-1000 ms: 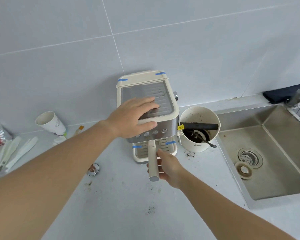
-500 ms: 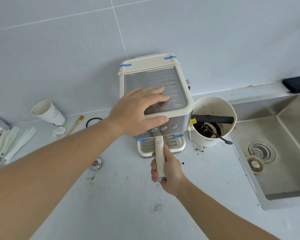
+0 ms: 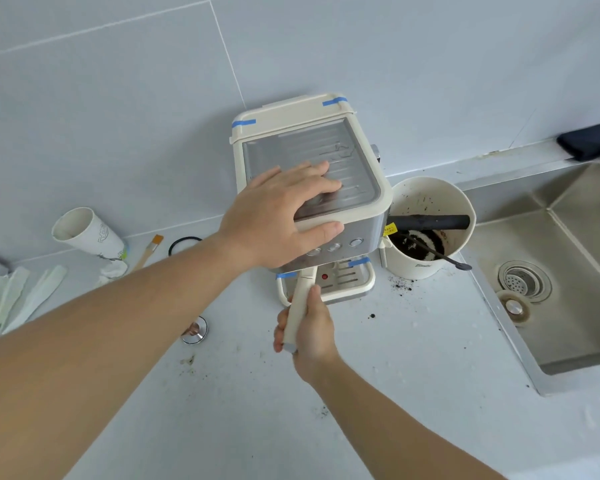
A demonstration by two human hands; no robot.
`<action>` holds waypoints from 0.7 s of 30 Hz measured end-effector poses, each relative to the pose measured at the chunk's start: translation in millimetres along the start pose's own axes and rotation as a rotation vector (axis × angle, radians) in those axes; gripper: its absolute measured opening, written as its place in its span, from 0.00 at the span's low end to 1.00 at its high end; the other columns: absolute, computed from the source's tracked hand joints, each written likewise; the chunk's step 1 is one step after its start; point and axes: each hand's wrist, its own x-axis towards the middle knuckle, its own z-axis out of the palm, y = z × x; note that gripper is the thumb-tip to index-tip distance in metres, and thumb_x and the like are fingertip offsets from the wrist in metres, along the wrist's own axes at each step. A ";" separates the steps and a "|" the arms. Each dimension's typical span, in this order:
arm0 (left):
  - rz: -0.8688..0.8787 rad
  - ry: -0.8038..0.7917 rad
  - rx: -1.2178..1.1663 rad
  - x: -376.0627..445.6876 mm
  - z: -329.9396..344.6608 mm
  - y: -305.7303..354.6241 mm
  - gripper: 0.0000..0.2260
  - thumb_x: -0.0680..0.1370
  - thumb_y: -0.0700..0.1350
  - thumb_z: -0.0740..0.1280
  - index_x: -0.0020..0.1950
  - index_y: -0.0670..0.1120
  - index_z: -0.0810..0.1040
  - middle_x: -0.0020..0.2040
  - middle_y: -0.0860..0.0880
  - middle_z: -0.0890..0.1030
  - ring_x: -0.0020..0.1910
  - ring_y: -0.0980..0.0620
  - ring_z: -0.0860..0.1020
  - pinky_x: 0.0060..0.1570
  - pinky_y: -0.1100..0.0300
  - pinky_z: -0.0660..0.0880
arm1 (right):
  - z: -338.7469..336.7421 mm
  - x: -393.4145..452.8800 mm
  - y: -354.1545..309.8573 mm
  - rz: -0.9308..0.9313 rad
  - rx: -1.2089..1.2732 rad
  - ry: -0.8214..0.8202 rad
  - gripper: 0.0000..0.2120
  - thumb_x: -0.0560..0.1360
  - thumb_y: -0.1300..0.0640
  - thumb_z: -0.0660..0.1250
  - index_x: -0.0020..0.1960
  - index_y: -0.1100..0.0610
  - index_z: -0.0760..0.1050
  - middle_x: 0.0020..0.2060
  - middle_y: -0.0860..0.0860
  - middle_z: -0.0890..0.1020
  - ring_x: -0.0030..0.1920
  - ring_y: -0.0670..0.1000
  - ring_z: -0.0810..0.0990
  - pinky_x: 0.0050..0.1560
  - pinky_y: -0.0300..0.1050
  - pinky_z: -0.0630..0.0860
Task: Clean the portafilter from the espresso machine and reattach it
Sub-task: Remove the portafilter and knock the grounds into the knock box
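A cream and steel espresso machine (image 3: 347,147) stands against the tiled wall. My left hand (image 3: 278,216) lies flat on its top, thumb hooked over the front edge. The portafilter's cream handle (image 3: 299,303) sticks out from under the machine's front, angled toward the lower left. My right hand (image 3: 309,330) is wrapped around that handle from below. The portafilter's head is hidden under the machine. A drip tray (image 3: 347,282) shows beneath.
A cream knock box (image 3: 426,199) with coffee grounds and a black bar stands right of the machine; a steel sink (image 3: 568,271) lies further right. A paper cup (image 3: 84,230), a brush (image 3: 149,251), a black ring (image 3: 184,244) and a small metal disc (image 3: 194,330) sit left. Grounds speckle the counter.
My right hand has swung the portafilter handle from straight toward me to angled left. My left hand has stayed pressed on the machine's top.
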 end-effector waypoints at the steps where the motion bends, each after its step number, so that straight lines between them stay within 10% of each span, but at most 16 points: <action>1: -0.003 0.001 -0.001 0.6 0.0 0.1 0.27 0.72 0.67 0.59 0.69 0.60 0.70 0.76 0.58 0.66 0.76 0.59 0.60 0.76 0.52 0.54 | 6.5 0.8 3.6 -0.016 0.016 -0.003 0.20 0.83 0.46 0.48 0.50 0.60 0.69 0.27 0.55 0.71 0.22 0.53 0.70 0.24 0.42 0.69; 4: -0.003 0.007 0.001 0.6 -0.3 0.2 0.26 0.73 0.66 0.61 0.69 0.60 0.70 0.76 0.58 0.66 0.76 0.60 0.60 0.75 0.55 0.53 | 10.8 1.1 12.1 -0.116 -0.034 -0.077 0.08 0.79 0.56 0.59 0.54 0.59 0.68 0.30 0.56 0.72 0.24 0.55 0.72 0.28 0.46 0.73; 21: 0.008 0.018 0.003 0.0 -1.7 -0.3 0.26 0.73 0.65 0.63 0.70 0.61 0.70 0.76 0.58 0.66 0.76 0.60 0.61 0.75 0.54 0.53 | 25.2 25.1 14.3 -0.070 -0.082 -0.202 0.21 0.72 0.64 0.73 0.62 0.59 0.69 0.50 0.59 0.75 0.46 0.59 0.80 0.50 0.60 0.82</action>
